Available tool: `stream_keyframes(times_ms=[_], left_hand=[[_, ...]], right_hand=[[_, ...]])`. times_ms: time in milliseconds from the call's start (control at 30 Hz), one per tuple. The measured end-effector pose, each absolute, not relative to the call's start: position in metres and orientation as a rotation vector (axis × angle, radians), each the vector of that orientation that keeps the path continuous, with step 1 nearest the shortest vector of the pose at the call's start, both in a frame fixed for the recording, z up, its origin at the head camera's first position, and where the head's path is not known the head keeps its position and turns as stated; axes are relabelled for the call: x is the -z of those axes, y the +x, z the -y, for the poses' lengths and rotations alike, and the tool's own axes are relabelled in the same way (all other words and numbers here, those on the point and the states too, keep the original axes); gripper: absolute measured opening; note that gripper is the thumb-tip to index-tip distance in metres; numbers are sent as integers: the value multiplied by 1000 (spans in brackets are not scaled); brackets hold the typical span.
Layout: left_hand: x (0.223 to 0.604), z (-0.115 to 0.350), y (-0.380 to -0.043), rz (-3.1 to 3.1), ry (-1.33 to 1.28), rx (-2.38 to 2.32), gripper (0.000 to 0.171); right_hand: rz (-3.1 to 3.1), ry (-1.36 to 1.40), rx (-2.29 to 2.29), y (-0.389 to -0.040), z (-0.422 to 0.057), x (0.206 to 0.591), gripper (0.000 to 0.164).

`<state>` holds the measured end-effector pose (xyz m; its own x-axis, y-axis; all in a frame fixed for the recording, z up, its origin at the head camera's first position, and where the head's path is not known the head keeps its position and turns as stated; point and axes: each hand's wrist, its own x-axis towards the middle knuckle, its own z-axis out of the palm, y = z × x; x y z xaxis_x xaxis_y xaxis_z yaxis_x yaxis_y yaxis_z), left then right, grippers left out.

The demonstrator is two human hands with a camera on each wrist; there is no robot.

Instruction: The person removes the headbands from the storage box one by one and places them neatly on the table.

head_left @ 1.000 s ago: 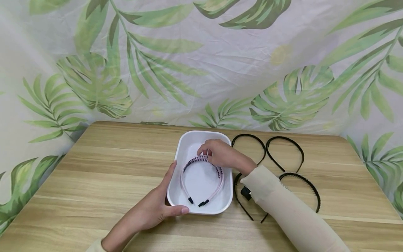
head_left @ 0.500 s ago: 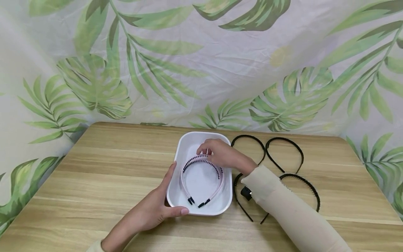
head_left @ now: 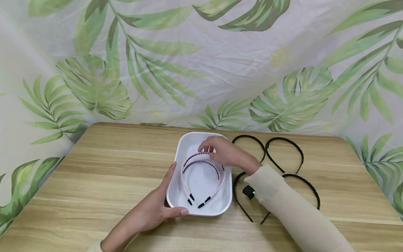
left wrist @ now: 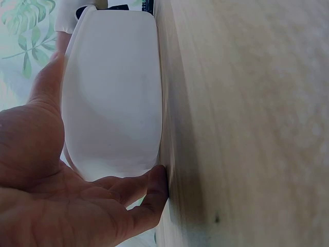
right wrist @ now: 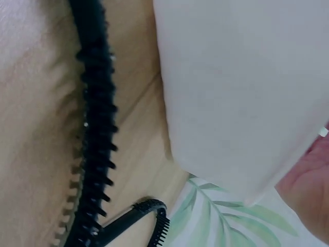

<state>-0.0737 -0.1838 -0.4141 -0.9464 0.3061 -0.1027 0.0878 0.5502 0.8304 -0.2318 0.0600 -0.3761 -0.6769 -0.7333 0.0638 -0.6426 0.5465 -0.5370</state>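
A white tray (head_left: 206, 189) stands on the table with two pale pink headbands in it, both with dark teeth and black tips. My left hand (head_left: 154, 208) holds the tray at its near left corner, thumb over the near rim and fingers along the left wall. In the left wrist view, fingertips of the left hand (left wrist: 123, 198) are down by the table at the tray's base. My right hand (head_left: 224, 151) reaches in from the right and pinches the farther pink headband (head_left: 194, 156) at the top of its arc. Nearer me lies the other pink headband (head_left: 202, 161).
Several black toothed headbands lie right of the tray, among them a far-right one (head_left: 285, 138) and a near-right one (head_left: 310, 184). My right forearm passes over the near ones. A leaf-print cloth (head_left: 176, 70) hangs behind the wooden table (head_left: 119, 168).
My right hand has shifted slightly away from me with the farther pink headband, and the gap between the two pink arcs has widened. The left hand and the tray keep their places.
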Motion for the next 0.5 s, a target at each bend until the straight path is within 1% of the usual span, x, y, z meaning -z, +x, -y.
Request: stream_keyframes(times_ms=[233,500], left_hand=[[415,183,-73,-2555,326,-1342,127],[415,183,-74,-2547,327,-1357,127]], right_hand=[[-2577,-1159,875,-230,-65,367,36],[-2628,-1257,890,-229,-76,353,34]])
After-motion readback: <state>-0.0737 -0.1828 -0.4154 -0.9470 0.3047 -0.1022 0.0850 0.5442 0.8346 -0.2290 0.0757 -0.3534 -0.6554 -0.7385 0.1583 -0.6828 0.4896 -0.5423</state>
